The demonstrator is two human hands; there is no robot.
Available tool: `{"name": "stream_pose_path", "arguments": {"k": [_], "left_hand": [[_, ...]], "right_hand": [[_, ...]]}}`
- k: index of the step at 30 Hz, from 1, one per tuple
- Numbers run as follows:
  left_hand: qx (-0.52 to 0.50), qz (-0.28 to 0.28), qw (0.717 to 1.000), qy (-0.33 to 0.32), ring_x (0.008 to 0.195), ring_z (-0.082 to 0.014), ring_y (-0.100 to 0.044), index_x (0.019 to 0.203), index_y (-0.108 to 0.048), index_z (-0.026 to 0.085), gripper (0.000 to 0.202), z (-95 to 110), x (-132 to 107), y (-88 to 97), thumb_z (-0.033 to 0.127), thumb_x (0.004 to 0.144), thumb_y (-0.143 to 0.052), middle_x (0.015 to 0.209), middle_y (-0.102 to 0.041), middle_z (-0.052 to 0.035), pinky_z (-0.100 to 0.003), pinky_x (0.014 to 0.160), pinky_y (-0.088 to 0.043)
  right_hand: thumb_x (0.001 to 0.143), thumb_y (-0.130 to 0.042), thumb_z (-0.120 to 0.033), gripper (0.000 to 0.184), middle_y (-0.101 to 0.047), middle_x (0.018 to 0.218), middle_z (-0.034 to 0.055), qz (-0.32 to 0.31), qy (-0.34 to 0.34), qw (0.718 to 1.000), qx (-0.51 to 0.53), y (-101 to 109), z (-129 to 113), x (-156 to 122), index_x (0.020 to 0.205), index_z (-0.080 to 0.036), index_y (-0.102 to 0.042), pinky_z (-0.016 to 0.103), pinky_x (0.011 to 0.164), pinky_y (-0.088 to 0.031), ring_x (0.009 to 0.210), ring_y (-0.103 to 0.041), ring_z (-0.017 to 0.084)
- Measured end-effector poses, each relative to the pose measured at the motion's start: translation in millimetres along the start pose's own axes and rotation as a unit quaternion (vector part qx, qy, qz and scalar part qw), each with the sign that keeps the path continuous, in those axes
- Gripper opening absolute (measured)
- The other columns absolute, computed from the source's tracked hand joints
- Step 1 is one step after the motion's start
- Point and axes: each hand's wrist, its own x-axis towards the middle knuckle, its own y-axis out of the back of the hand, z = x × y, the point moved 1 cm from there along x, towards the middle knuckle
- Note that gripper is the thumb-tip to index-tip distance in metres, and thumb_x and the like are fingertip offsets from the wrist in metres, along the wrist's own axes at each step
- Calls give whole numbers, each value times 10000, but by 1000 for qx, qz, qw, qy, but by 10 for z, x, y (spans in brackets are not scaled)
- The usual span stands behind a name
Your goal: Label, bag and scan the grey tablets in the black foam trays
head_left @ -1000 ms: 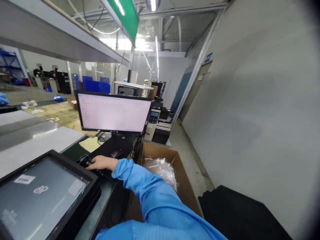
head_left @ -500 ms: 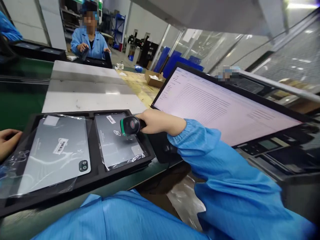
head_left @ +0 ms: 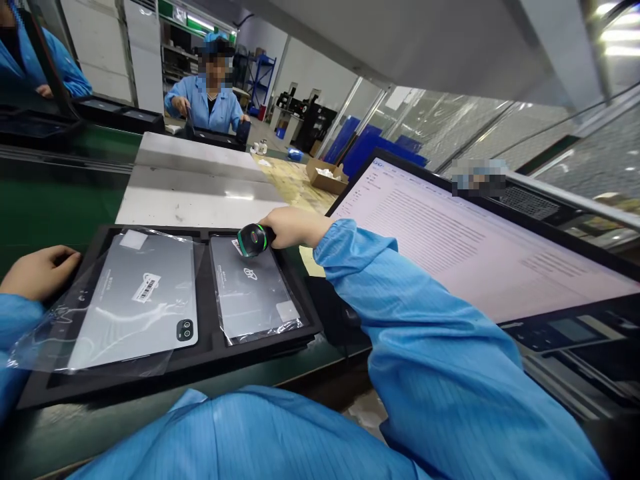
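The scanner, black with a green ring about its head, hung over the far right corner of the black tray, its head turned down toward the tray. The right hand was closed around its handle, reaching in from the tray's right side, and its blue sleeve crossed in front of what lay beyond the tray's right edge. Just under the scanner, in the tray's right pocket, lay the smaller tablet, grey back up, wrapped in clear film, with a white label at its far corner partly hidden by the scanner's head. In the tray's left pocket lay the larger tablet, also in film, showing a barcode sticker. The left hand rested on the tray's far left corner, fingers bent; I could not tell whether it gripped the rim or only lay there. To the right of the tray stood a monitor, lit pale with lines of text. Beyond the tray lay a bright metal plate beside the green belt. Further beyond the tray sat a small cardboard box, and a co-worker in a blue coat stood at another dark tray
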Motion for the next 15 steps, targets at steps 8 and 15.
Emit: {"name": "stream_pose_path", "arguments": {"k": [8, 15], "left_hand": [[-39, 64, 997, -33, 852, -209, -558, 1061, -676, 168, 502, -71, -19, -107, 578, 926, -420, 932, -638, -45, -216, 683, -347], [-69, 47, 996, -20, 809, -213, -540, 1012, -666, 194, 367, -9, -79, -15, 519, 919, -522, 874, -632, -30, -225, 649, -353]], "right_hand": [[759, -751, -172, 258, -749, 903, 110, 101, -206, 965, 130, -189, 419, -262, 1014, -142, -733, 300, 698, -471, 807, -694, 243], [875, -700, -167, 119, -646, 566, 47, 50, -432, 765, 475, -1159, 522, -898, 767, -128, -666, 260, 534, -477, 536, -611, 171]]}}
